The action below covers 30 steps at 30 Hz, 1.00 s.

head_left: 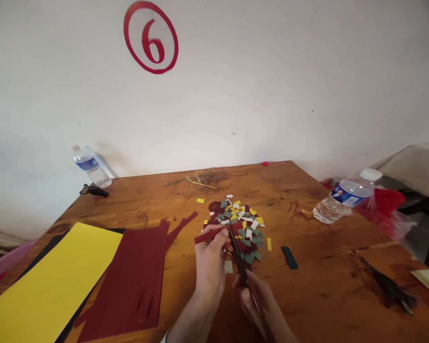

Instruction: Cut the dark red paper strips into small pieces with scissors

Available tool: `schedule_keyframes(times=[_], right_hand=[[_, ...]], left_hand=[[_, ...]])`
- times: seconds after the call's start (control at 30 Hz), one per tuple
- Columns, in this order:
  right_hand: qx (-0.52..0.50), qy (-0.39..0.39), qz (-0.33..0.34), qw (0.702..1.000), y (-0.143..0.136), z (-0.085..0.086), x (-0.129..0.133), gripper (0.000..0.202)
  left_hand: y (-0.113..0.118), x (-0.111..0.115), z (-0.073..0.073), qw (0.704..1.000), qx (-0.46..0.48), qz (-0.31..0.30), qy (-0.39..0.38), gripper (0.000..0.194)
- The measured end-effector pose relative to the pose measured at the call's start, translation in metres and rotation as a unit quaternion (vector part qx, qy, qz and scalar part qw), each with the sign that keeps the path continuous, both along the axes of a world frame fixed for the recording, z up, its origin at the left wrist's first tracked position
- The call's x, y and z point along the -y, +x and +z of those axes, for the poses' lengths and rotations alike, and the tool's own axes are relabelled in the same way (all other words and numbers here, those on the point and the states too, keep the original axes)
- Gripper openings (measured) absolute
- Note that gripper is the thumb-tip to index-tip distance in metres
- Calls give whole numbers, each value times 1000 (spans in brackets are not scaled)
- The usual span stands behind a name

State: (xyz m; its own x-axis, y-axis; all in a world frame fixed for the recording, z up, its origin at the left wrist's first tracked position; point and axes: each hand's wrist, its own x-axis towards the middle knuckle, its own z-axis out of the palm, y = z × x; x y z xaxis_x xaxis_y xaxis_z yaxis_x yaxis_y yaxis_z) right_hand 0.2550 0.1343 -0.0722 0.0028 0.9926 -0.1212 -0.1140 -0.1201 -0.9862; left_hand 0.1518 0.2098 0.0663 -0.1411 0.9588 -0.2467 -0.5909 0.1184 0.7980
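Note:
My left hand pinches a narrow dark red paper strip between thumb and fingers. My right hand is closed around dark scissors, whose blade tips meet the strip's right end. Beneath and beyond both hands spreads a pile of small cut paper pieces in green, white, yellow and dark red. Left of my left hand lies a dark red paper sheet with several loose strips on it. The scissor handles are partly hidden by my right fingers.
A yellow sheet overlaps black paper on the left. Water bottles stand at the back left and on the right. Thin tangled strands lie at the back of the wooden table. A dark green piece sits on the right.

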Motion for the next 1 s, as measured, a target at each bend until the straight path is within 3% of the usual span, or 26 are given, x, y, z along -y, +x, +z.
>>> schedule_keyframes(times=[0.47,1.0], right_hand=[[-32,-51,31,998,5,27,6,51],[-78,-50,0,996,-3,40,6,69]], left_hand=[[1,0,-1,1000,10,1,9,21],[3,-1,-6,998,52,30,-37,36]])
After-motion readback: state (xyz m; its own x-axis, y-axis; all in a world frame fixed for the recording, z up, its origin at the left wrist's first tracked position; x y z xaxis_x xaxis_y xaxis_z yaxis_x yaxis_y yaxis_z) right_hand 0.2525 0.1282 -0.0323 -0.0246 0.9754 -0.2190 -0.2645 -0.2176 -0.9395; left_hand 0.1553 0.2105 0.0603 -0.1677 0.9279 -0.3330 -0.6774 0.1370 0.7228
